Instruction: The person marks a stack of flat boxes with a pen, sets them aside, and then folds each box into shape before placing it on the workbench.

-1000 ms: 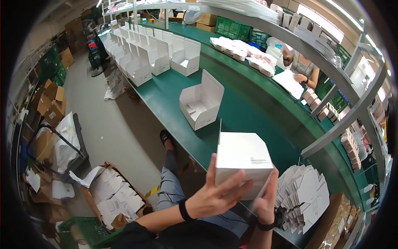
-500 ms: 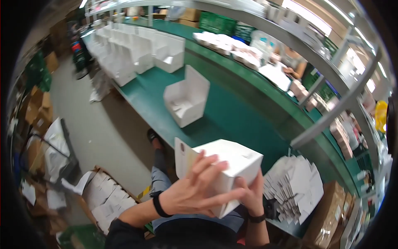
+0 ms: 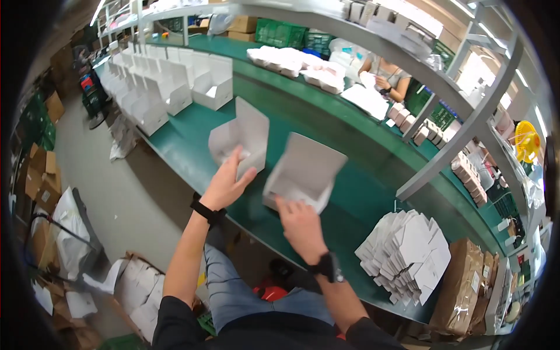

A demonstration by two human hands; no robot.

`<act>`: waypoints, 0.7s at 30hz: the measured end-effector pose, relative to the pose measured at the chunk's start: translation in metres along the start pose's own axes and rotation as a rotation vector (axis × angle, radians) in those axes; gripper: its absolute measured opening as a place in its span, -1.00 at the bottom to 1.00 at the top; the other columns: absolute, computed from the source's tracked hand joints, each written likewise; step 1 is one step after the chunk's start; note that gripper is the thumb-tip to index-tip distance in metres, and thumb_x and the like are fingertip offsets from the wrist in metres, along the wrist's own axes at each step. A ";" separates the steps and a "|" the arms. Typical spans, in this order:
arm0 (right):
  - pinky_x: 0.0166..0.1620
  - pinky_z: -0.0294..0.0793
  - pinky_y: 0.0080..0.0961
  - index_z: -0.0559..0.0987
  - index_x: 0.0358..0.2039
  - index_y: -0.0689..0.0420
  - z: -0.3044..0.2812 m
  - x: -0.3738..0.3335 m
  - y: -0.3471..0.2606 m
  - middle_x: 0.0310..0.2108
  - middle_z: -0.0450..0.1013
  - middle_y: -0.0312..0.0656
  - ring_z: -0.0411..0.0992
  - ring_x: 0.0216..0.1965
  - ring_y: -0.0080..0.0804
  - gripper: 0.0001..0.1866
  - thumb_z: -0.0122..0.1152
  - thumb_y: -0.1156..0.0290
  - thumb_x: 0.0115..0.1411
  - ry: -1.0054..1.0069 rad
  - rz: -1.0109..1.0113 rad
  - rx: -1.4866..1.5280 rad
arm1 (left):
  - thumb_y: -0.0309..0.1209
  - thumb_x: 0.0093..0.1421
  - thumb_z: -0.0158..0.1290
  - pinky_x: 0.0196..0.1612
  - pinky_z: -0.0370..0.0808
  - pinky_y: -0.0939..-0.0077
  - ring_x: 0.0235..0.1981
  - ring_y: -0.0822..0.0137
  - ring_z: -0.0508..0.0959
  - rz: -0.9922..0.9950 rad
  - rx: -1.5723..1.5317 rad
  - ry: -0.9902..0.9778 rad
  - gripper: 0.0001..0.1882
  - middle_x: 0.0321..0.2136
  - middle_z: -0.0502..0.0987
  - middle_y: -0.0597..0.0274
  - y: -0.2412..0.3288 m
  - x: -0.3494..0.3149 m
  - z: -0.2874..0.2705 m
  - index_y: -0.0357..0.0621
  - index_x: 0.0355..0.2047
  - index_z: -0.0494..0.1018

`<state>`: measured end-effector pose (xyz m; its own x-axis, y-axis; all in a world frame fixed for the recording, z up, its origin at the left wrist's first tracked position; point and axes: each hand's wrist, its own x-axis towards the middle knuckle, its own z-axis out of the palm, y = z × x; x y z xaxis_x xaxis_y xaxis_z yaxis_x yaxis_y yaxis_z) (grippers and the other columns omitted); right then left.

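A white open-lidded carton box [image 3: 306,169], slightly blurred, stands on the green workbench with its lid raised at the back. My right hand [image 3: 301,226] is at its near side, fingers bent over the front wall and gripping it. To the left is a second white box [image 3: 254,125], also with its lid up. In front of that box is my left hand [image 3: 226,182], thumb and fingers spread, holding nothing. Its fingertips overlap the box's front; whether they touch it I cannot tell.
Rows of similar white boxes [image 3: 213,87] line the far left of the bench. A pile of flat white cartons [image 3: 405,256] lies at the right, beside a brown cardboard box [image 3: 461,286]. A grey metal post [image 3: 431,163] rises from the bench. Across it sits a person [image 3: 396,79].
The box held in both hands has gone from close to my body onto the bench, and its lid is now open. My left hand has come off it and moved forward left.
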<state>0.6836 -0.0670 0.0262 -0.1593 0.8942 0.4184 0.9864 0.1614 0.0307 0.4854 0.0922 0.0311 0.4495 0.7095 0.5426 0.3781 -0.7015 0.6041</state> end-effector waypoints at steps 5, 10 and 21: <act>0.03 0.49 -0.22 0.47 0.23 0.21 0.039 0.054 -0.003 -0.10 0.49 -0.16 0.46 -0.02 -0.18 -0.37 0.23 0.48 0.08 0.094 0.071 -0.109 | -0.44 0.27 0.07 -0.10 0.54 -0.09 -0.23 -0.32 0.61 -0.029 0.219 -0.114 -0.47 -0.36 0.63 -0.27 0.005 0.040 0.048 -0.29 0.23 0.30; 0.36 0.28 0.08 0.49 0.28 0.19 -0.041 0.027 -0.018 0.28 0.32 0.02 0.30 0.30 0.02 -0.35 0.27 0.52 0.12 0.241 -0.101 0.256 | -0.55 0.23 -0.02 -0.18 0.49 -0.24 -0.31 -0.34 0.59 0.004 0.279 -0.058 -0.64 -0.45 0.59 -0.32 -0.071 0.108 0.067 -0.29 0.06 0.34; 0.26 0.40 -0.19 0.52 0.18 0.28 -0.194 -0.189 0.160 0.19 0.45 0.14 0.47 0.16 0.11 -0.48 0.27 0.58 0.16 0.077 0.724 0.051 | -0.53 0.23 0.14 0.37 0.26 0.01 0.32 -0.29 0.28 0.253 0.186 0.242 -0.18 0.30 0.26 -0.32 -0.121 0.207 0.066 -0.26 0.46 0.05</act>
<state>0.8796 -0.2911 0.1279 0.5376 0.7525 0.3804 0.8400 -0.4386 -0.3195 0.5861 0.3193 0.0319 0.3521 0.4926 0.7958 0.4303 -0.8403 0.3298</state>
